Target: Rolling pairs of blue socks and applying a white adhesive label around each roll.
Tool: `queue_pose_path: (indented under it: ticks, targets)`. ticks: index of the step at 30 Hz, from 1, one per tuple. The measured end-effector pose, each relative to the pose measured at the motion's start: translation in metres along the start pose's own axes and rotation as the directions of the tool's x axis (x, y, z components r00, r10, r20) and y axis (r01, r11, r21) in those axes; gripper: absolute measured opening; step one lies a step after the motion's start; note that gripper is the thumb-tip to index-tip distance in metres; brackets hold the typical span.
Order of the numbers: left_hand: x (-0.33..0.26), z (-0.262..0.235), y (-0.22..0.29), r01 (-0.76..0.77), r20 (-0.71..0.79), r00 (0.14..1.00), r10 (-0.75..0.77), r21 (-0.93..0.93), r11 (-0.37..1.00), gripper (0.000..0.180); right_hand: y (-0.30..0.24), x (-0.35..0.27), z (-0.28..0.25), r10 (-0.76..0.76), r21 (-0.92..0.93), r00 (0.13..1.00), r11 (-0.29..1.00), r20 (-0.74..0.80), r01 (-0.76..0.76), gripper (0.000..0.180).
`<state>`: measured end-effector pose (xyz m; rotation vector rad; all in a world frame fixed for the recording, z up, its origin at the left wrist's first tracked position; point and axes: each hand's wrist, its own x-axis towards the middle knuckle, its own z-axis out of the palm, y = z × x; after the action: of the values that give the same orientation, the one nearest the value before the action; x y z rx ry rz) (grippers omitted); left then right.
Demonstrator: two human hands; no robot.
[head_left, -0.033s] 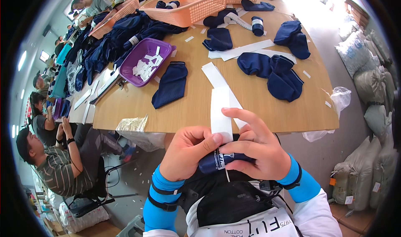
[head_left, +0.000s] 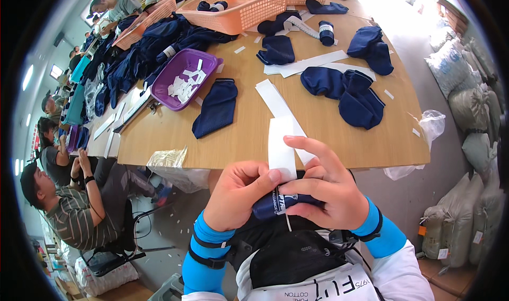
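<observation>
A rolled dark navy sock bundle (head_left: 283,203) is gripped between both hands just below the near edge of the wooden worktop (head_left: 350,142), close to the person's chest. The left hand (head_left: 238,194) is closed around the bundle's left end, with its thumb pressed against a white paper strip (head_left: 281,147) that stands up from the roll. The right hand (head_left: 323,187) is curled over the bundle's right part, its forefinger stretched across the strip's lower end. The strip appears to be wrapped round the bundle, though the join is hidden by the fingers. On the worktop beyond, a flat navy sock (head_left: 217,107) is seen lying near a purple plastic tray (head_left: 183,78) filled with white paper slips, and a heap of navy socks (head_left: 350,91) is placed to the right. An orange plastic basket (head_left: 246,4) is set at the far side.
</observation>
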<state>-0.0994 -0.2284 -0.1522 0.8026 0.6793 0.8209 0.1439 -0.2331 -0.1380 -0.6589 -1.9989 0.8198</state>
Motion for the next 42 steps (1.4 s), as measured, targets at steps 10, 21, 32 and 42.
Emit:
queue_pose_path:
  ticks: [10,21,32,42]
  targets:
    - [-0.008,0.029,-0.002,-0.246,0.055,0.969,0.241,0.316,0.916,0.043,0.015,-0.008,0.008,0.05,0.103,0.984,0.994,-0.171,-0.032,0.032]
    - [0.001,0.028,-0.012,-0.362,0.044,0.93,0.365,0.283,0.888,0.023,0.011,-0.018,0.018,0.107,0.169,0.976,0.983,-0.188,-0.075,0.058]
    - [0.003,0.031,-0.01,-0.495,0.156,0.849,0.505,0.568,0.657,0.024,0.015,-0.021,0.021,0.137,0.208,0.973,0.973,-0.186,-0.098,0.045]
    - [0.011,0.027,-0.011,-0.624,0.29,0.659,0.694,0.726,0.289,0.029,0.011,-0.022,0.035,0.237,0.261,0.934,0.951,-0.269,-0.166,0.04]
